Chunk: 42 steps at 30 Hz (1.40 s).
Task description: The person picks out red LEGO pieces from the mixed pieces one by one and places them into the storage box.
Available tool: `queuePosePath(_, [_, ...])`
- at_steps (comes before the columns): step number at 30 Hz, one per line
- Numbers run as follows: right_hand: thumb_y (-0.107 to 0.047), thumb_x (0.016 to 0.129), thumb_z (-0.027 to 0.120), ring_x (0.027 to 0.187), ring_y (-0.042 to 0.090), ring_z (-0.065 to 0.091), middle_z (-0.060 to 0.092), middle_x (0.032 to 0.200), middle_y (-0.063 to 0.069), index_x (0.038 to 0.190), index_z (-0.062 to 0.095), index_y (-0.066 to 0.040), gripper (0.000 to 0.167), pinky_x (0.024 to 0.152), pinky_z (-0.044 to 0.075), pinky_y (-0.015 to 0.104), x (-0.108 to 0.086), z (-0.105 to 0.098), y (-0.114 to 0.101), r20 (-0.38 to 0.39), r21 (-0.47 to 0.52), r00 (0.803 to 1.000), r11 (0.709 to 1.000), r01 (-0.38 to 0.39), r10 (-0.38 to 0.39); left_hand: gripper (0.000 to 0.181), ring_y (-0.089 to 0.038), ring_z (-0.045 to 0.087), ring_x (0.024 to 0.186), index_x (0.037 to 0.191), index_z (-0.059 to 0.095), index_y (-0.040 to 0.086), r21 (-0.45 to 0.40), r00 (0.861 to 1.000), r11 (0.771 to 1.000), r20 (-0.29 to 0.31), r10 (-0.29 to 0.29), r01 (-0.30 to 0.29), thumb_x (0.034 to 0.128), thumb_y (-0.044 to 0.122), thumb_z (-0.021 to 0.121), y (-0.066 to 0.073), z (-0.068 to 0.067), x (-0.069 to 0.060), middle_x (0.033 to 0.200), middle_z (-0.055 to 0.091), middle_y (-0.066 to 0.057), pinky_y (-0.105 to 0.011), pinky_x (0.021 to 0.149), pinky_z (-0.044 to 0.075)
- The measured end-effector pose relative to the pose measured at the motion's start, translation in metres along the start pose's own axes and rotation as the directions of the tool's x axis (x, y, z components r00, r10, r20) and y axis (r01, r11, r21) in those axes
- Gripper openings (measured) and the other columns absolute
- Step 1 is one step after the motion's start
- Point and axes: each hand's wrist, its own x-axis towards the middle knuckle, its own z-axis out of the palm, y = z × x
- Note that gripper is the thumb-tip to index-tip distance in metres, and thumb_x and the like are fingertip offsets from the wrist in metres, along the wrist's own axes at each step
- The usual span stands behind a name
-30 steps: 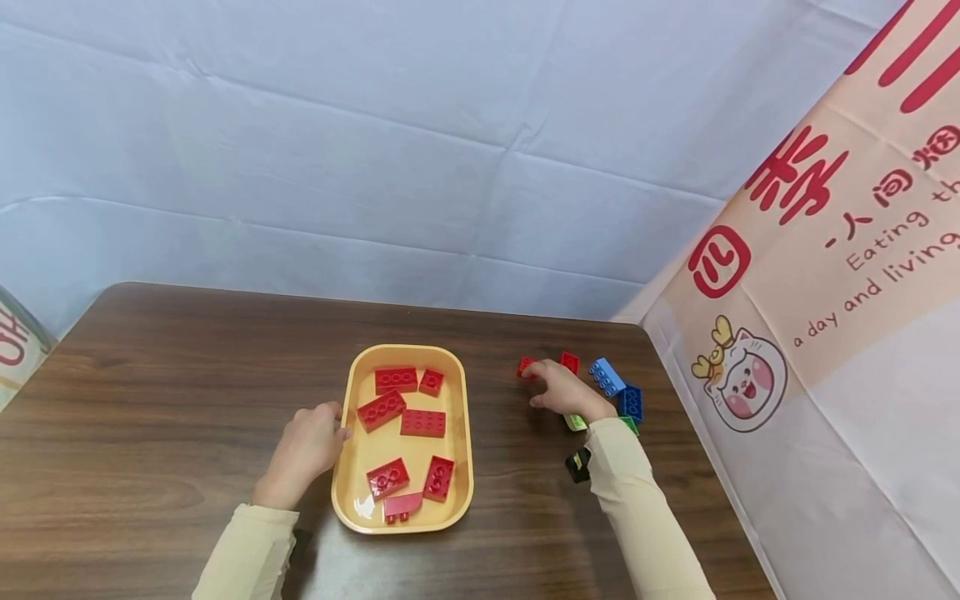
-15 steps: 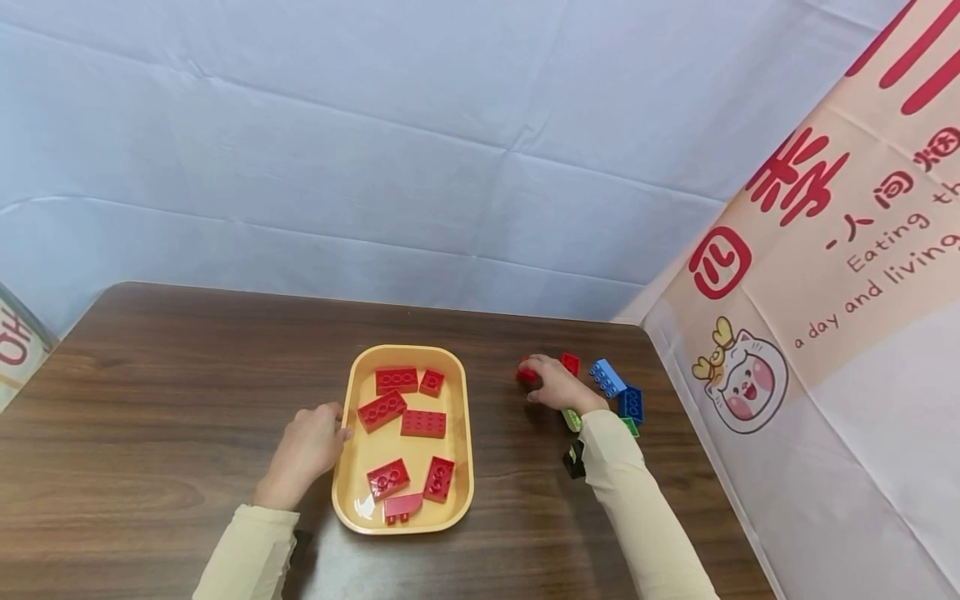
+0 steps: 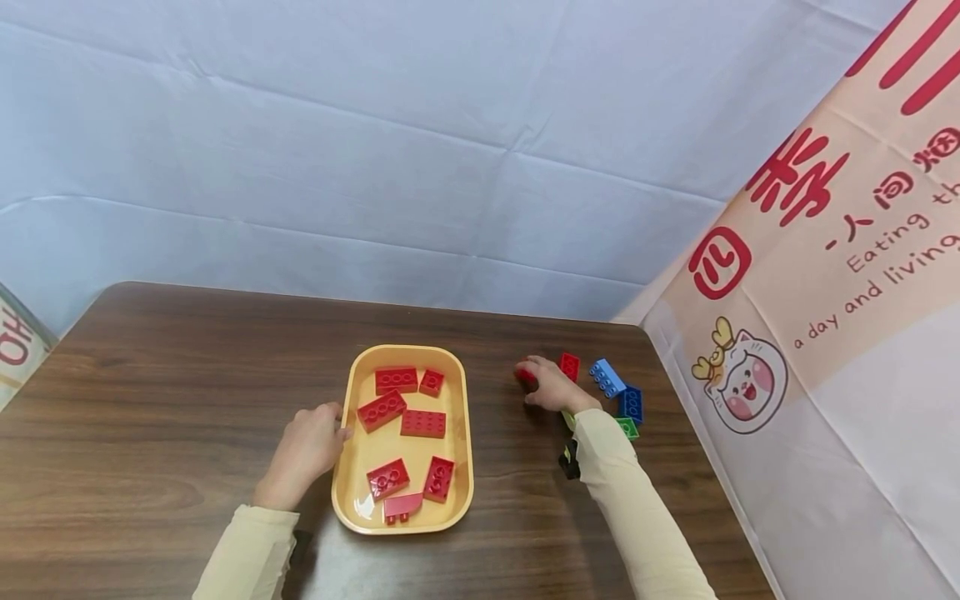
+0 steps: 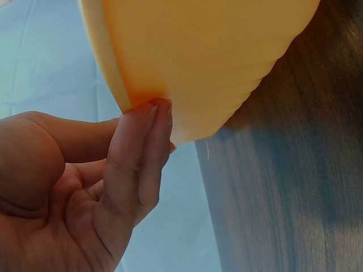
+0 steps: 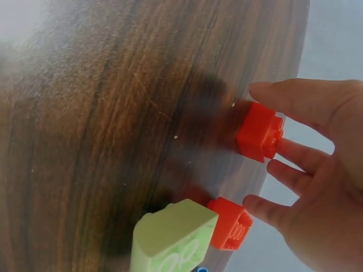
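Note:
In the head view, my left hand [image 3: 306, 446] holds the left rim of a yellow tray [image 3: 468, 433]. The left wrist view has its thumb and fingers pinching the tray's edge [image 4: 116, 85]. My right hand [image 3: 555, 385] is at the far right of the table, with a small red building brick [image 3: 525, 377] between thumb and fingers. In the right wrist view this red brick [image 5: 258, 133] has its studs toward the palm. Near the little finger lies another red brick [image 5: 229, 224], beside a pale green brick [image 5: 176, 232]. Several red bricks [image 3: 423, 423] lie in the tray.
Right of the right hand are a red brick [image 3: 569, 366], a light blue brick [image 3: 607, 377], a dark blue brick [image 3: 631, 403] and a green brick [image 3: 627, 428]. A black object [image 3: 569, 460] shows by the right sleeve. White cloth [image 3: 375, 167] hangs behind the wooden table [image 3: 187, 375].
My right hand has shifted slightly left and its fingers have come around the small red brick, covering more of it. The left hand and the tray have stayed put.

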Motion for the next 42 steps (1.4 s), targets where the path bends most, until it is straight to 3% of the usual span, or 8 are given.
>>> queuePosePath(18, [-0.003, 0.08, 0.066, 0.115, 0.039, 0.039, 0.038, 0.127, 0.024, 0.125, 0.049, -0.001, 0.048, 0.091, 0.037, 0.05, -0.0052, 0.0022, -0.0004, -0.025, 0.011, 1.0, 1.0, -0.013, 0.014, 0.027, -0.026, 0.055, 0.069, 0.103, 0.059, -0.009, 0.013, 1.0, 1.0, 0.003, -0.007, 0.007, 0.0841, 0.009, 0.064, 0.0009, -0.0006, -0.0006, 0.088, 0.062, -0.022, -0.038, 0.058, 0.047])
queuePosePath(29, [-0.002, 0.078, 0.069, 0.095, 0.028, 0.049, 0.049, 0.106, 0.015, 0.111, 0.058, -0.004, 0.035, 0.082, 0.045, 0.042, -0.0047, 0.0072, 0.0007, 0.019, 0.011, 0.996, 0.996, -0.089, 0.089, 0.026, -0.026, 0.054, 0.069, 0.104, 0.059, -0.009, 0.008, 1.0, 1.0, 0.011, -0.01, 0.009, 0.0843, 0.009, 0.063, 0.0017, -0.0016, -0.001, 0.088, 0.062, -0.022, -0.038, 0.058, 0.047])
queuePosePath(42, [0.002, 0.077, 0.068, 0.091, 0.026, 0.05, 0.051, 0.104, 0.014, 0.106, 0.06, -0.005, 0.031, 0.08, 0.046, 0.039, -0.0064, 0.0078, 0.0033, 0.02, -0.01, 0.996, 0.997, -0.083, 0.083, 0.026, -0.027, 0.055, 0.069, 0.103, 0.059, -0.009, 0.015, 1.0, 1.0, 0.015, -0.009, 0.009, 0.0848, 0.009, 0.062, 0.0016, -0.0017, -0.0007, 0.087, 0.061, -0.022, -0.038, 0.058, 0.046])
